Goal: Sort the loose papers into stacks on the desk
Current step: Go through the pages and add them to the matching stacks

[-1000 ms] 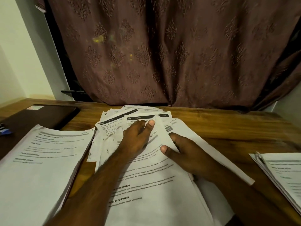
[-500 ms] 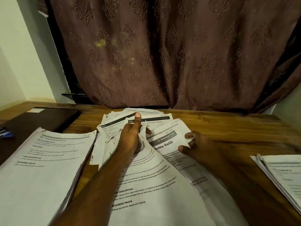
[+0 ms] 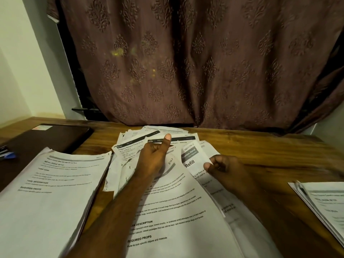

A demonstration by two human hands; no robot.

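The left hand [image 3: 151,160] is laid on the loose pile of papers [image 3: 167,202] at the middle of the desk [image 3: 260,151], its forefinger stretched forward onto the far sheets and the other fingers seemingly loosely curled, though it cannot be told whether any sheet is gripped. A sheet headed "Refill" [image 3: 193,161] is pinched at its right edge between the thumb and curled fingers of the right hand [image 3: 223,168], just beside the left hand. A squared stack [image 3: 50,192] is seen to the left and another stack [image 3: 323,203] to the right, both cut off by the frame edge and their print mostly too blurred to read.
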